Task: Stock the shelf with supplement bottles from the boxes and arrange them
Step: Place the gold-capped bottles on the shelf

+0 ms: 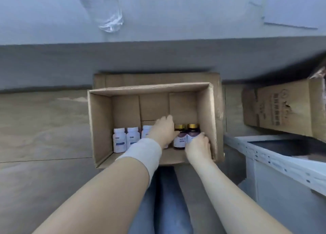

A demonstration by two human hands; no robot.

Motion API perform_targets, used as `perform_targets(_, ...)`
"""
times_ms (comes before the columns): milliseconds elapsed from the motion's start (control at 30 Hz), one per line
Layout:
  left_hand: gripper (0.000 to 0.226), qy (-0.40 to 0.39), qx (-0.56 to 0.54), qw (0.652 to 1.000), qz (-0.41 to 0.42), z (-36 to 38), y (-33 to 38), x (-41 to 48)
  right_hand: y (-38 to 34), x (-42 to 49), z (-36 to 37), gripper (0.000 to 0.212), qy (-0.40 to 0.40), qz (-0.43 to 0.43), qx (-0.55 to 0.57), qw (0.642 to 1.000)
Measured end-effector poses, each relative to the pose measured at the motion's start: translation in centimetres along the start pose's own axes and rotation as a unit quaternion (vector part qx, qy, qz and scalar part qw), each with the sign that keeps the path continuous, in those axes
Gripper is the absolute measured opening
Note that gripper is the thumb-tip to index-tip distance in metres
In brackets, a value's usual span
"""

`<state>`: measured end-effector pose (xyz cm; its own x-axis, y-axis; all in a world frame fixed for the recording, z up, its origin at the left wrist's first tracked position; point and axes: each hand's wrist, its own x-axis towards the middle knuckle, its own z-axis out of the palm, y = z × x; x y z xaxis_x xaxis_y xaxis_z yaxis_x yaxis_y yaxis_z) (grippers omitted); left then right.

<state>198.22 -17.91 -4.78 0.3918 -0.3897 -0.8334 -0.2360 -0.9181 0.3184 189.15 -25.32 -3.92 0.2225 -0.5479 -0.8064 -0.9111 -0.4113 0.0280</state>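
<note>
Picking step: both hands are in the open brown cardboard box (100,128). Right hand (198,145) curls round a gold-capped dark amber bottle (192,134). Left hand (162,129) covers a white plastic bottle (146,131), grip hidden. Next, I'd judge: a straight lift clear of neighbours.

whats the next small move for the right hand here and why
Probably lift the right gold-capped bottle up and clear of the box. The right hand curls round it, the box wall sits close beside it, and the shelf needs stocking.
</note>
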Motion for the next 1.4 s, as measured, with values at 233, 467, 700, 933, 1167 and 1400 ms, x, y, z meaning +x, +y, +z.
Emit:
perform_targets(233, 0.047, -0.107, 0.096, 0.987, 0.070, 1.4, -0.1, 8.0, 0.2, 5.8, 4.5, 0.051, 0.023, -0.010, -0.092, 0.995)
perform_targets(467, 0.052, -0.160, 0.109, 0.978, 0.077, 0.0, -0.4, 9.9, 0.2, 6.8, 3.9, 0.031, 0.004, 0.019, 0.025, 1.000)
perform_targets(700, 0.046, -0.068, 0.003, 0.991, 0.113, -3.4, -0.4, 7.0, 0.2, 6.2, 2.6, 0.061, -0.055, 0.004, 0.045, 0.997)
perform_targets(933, 0.030, 0.016, -0.169, 0.979, 0.116, -8.0, -2.4, -1.1, 0.5, 1.0, -0.5, 0.062, -0.060, -0.068, 0.091, 0.992)
perform_targets(1167, 0.012, 0.027, -0.332, 0.929, 0.161, -9.7, -0.8, -12.3, 3.9, -10.8, -6.0, 0.060, -0.016, -0.103, 0.290, 0.951)
perform_targets(1400, 0.012, -0.055, -0.353, 0.897, 0.260, -9.8, 5.9, -27.2, 11.8, -26.9, -6.8, 0.042, 0.024, -0.112, 0.513, 0.851)
